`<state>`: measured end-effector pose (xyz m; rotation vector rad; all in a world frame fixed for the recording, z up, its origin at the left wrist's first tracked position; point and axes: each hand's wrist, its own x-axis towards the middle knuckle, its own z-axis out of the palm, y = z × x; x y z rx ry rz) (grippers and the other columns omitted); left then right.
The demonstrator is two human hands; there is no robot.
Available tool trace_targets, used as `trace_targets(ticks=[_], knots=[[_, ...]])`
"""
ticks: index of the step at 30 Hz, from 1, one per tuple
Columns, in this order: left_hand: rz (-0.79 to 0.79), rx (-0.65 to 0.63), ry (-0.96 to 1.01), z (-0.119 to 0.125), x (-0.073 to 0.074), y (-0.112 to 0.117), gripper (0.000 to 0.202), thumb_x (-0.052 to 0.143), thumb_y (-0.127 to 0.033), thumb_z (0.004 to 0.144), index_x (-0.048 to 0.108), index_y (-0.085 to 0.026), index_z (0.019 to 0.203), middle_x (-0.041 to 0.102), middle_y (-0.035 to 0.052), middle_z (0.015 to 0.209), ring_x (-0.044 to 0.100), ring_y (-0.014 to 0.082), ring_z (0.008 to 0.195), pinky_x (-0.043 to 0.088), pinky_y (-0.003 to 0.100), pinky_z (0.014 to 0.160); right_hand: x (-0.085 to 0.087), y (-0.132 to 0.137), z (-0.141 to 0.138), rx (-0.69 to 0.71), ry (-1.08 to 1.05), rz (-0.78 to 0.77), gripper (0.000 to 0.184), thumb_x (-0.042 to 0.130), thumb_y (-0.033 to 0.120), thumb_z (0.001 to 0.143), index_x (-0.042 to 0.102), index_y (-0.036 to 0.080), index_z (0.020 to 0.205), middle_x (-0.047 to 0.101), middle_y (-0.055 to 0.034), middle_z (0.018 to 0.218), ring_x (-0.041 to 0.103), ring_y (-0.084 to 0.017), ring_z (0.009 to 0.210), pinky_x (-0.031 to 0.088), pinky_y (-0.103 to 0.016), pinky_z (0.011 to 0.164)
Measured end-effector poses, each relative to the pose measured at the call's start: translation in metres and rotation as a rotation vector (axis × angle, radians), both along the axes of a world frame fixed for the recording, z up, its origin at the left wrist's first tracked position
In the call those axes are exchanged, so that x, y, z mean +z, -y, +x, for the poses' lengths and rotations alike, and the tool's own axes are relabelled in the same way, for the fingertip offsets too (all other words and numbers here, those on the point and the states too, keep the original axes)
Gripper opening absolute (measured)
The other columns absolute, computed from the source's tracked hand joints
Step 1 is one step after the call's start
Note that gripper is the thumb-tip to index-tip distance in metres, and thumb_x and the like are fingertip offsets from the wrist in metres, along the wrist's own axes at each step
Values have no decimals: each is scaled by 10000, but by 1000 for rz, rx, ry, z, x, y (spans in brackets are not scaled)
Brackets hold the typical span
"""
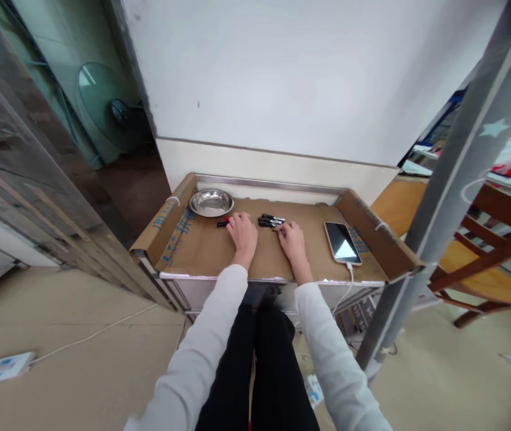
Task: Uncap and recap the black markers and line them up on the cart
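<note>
My left hand (243,234) is palm down on the cardboard, its fingers bent and closed over a black pen with a red part (223,224); the rest of the pen is hidden underneath. Several black pens with clear or silvery ends (270,221) lie side by side between my hands. Just in front of them, my right hand (292,240) is closed at the fingertips. A thin dark piece seems to show at those fingertips, too small to name.
A round steel bowl (211,203) stands at the back left of the cardboard-lined tabletop (201,254). On the right lies a phone (342,242) with a white cable (350,273) plugged in. Raised cardboard sides (378,236) flank the surface. A metal post (444,179) rises at the right.
</note>
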<state>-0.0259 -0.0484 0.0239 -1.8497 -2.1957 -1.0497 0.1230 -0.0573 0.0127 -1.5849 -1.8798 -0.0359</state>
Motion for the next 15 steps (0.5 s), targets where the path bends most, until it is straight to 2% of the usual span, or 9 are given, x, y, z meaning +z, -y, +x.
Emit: trace_targets(ticks=[3,10,15], knots=[[-44,138,-11,1,-1,1,233,360,-156,874,537,-114,1019,534,156,1077,473,291,1029,377,418,876,1,1,-1,-27,35,-16,221,442,178,863,659,186,906,576,-82,900,510,-209,869,365,-312,798],[-48,200,-21,2,-2,0,286,283,-165,912,534,-91,1027,552,194,1090,489,290,1046,372,431,904,2,-1,-2,6,-14,3,231,431,132,826,640,169,919,589,-82,901,512,-196,836,362,-306,785],[-55,160,-30,1,-4,-1,317,252,-149,923,549,-86,1017,566,186,1069,497,285,1033,371,432,909,0,-3,0,49,-116,24,244,404,126,820,631,159,906,594,-83,883,521,-189,807,393,-308,788]])
